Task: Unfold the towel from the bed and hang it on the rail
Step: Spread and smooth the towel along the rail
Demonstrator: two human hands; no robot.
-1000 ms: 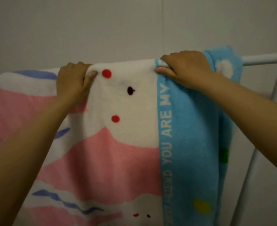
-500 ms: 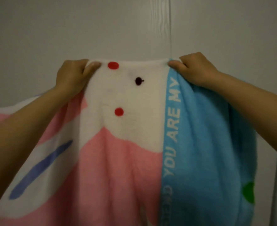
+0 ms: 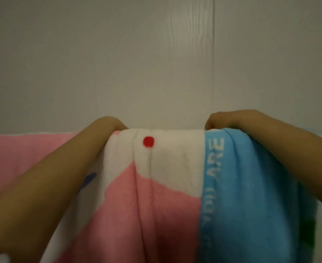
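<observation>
Wall panelling [image 3: 118, 63], pale grey with one vertical seam right of centre, fills the whole upper half, leaving open room above and behind the hands. Below it the towel [image 3: 167, 196] hangs in long folds down out of view, pink and white on the left with a red dot, a blue band with white lettering on the right; its top fold runs level between the two hands, and whatever carries it is hidden. Left hand [image 3: 109, 124] and right hand [image 3: 226, 119] each reach over that top edge, fingers curled down behind the cloth, gripping it.
</observation>
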